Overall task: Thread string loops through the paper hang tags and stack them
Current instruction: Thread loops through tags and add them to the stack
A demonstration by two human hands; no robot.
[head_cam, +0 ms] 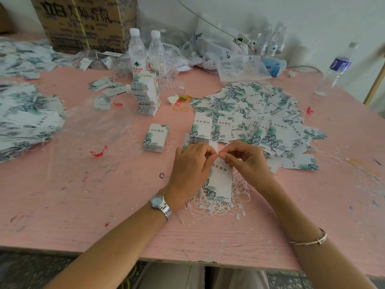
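A white hang tag (221, 180) with green leaf print hangs upright between my hands, above a pile of white string loops (220, 203) on the pink table. My left hand (190, 165) pinches the tag's top edge. My right hand (242, 158) pinches a string end at the same spot; the tag's hole is hidden by my fingertips. Behind my hands a short stack of tags (196, 139) lies flat, and a wide heap of threaded tags (256, 115) spreads at the right.
A small tag stack (155, 138) and a tall banded stack (146, 95) stand left of centre. Water bottles (137, 53), a cardboard box (83, 21) and plastic bags line the back. More tags (27, 117) cover the left. The table edge (187, 260) runs near me.
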